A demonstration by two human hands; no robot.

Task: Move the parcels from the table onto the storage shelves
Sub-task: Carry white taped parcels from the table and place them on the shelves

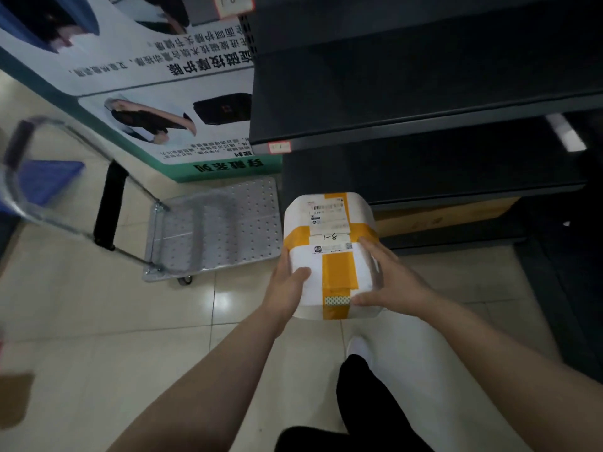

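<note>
Before the dark metal storage shelves (424, 125), the white parcel (329, 256) with orange tape was held above the tiled floor (98, 321), left hand (287, 285) and right hand (388, 278) gripping opposite sides.

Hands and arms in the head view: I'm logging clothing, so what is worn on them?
Nothing that shows. The left hand and right hand are bare: no gloves, rings, watch or wristband visible. Both forearms are uncovered down to the picture's edge, so no sleeve is in view.
</note>
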